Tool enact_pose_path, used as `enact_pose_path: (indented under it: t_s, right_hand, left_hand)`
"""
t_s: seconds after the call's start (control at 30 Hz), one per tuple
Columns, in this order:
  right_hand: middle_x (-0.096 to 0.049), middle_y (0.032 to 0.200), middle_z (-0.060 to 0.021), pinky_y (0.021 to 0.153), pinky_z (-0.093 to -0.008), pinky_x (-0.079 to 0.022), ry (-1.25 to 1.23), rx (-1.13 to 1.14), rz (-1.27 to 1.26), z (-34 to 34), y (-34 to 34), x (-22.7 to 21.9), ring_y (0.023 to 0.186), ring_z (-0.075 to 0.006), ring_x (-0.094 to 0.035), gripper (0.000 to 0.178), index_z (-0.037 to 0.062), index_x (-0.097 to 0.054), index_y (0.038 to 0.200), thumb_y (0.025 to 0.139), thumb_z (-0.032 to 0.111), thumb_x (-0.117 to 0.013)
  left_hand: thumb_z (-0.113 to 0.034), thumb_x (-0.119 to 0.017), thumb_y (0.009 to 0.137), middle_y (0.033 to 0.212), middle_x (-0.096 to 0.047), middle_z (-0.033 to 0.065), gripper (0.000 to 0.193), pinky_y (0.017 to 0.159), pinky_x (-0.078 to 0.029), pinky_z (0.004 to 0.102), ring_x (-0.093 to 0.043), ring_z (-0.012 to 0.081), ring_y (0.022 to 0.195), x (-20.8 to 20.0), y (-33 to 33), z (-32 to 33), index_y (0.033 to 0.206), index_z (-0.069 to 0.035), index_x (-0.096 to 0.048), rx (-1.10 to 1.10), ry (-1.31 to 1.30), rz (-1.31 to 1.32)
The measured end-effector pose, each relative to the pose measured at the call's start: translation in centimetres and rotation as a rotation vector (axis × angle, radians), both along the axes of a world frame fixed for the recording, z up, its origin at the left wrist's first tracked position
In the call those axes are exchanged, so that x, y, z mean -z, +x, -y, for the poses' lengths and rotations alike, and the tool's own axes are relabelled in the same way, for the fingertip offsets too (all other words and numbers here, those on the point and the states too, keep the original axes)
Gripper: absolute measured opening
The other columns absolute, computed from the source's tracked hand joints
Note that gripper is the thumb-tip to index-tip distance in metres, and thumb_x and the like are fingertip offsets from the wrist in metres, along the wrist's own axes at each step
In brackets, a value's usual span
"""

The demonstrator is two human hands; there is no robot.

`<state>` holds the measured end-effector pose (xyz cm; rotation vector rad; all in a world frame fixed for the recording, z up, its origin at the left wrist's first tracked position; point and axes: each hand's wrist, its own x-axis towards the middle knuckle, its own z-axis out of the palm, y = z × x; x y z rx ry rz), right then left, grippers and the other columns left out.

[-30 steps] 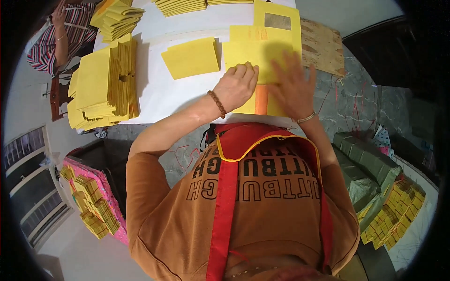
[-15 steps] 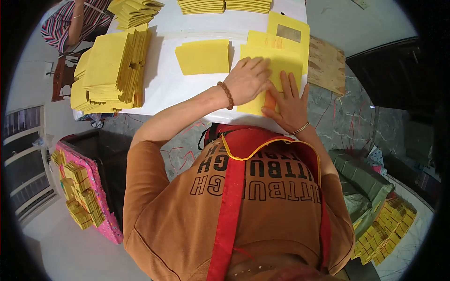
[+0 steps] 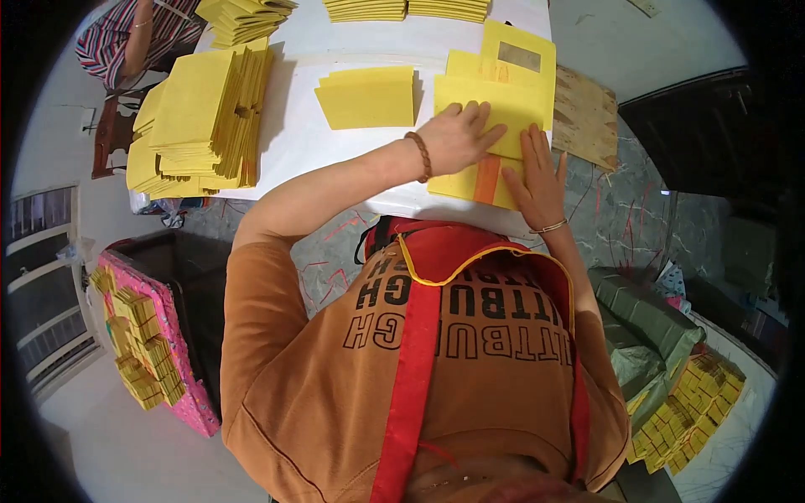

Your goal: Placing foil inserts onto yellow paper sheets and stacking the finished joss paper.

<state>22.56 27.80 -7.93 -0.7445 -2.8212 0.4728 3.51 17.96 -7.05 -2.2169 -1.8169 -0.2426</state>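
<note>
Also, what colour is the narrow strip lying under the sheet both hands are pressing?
Orange strip, between the left hand and right hand; head view.

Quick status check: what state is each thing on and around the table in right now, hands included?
Left hand: flat, fingers spread, pressing the yellow sheet.
Right hand: flat, palm down on the same sheet's near edge.
Yellow sheet: lying flat, partly folded, an orange strip showing at its near edge.
Window envelope: flat, under the sheet's far side.
Small yellow pile: lying apart, untouched.
Tall yellow stack: piled, fanned unevenly.
Wooden board: flat, overhanging the table.
</note>
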Motion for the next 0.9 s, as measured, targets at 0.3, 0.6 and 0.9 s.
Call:
enact_pose_path:
  t_s: [0.3,0.6,0.9]
  right_hand:
    - [-0.020,0.148,-0.0103,0.107,-0.0516,-0.003,-0.396,0.125,-0.510,-0.1,0.0,-1.0,0.137,-0.0284,-0.014,0.063,0.0056,-0.017,0.142,0.092,0.040,-0.033]
    - [-0.038,0.139,-0.0123,0.108,-0.0421,-0.013,-0.405,-0.025,-0.364,-1.2,0.6,0.4,0.133,-0.0302,-0.024,0.049,0.0027,-0.038,0.133,0.094,0.032,-0.031]
    - [-0.048,0.131,-0.0089,0.106,-0.0424,-0.019,-0.312,-0.136,-0.347,-1.2,0.4,0.8,0.131,-0.0325,-0.028,0.035,0.0079,-0.056,0.119,0.093,0.024,-0.039]
  left_hand:
    - [-0.009,-0.061,0.069,0.093,-0.061,0.0110,0.047,0.066,-0.049,0.0348,-0.058,0.0245,0.078,-5.7,-0.5,3.1,0.115,-0.001,-0.052,-0.102,0.276,0.400]
    - [-0.003,-0.054,0.072,0.111,-0.059,0.0089,0.049,0.082,-0.044,0.0350,-0.055,0.0242,0.098,-2.1,-8.3,12.0,0.120,-0.009,-0.052,-0.349,0.124,0.015]
    - [-0.006,-0.049,0.079,0.137,-0.039,0.0074,0.061,0.097,-0.032,0.0460,-0.039,0.0268,0.121,8.6,-11.6,8.4,0.136,-0.025,-0.035,-0.494,-0.109,0.036]
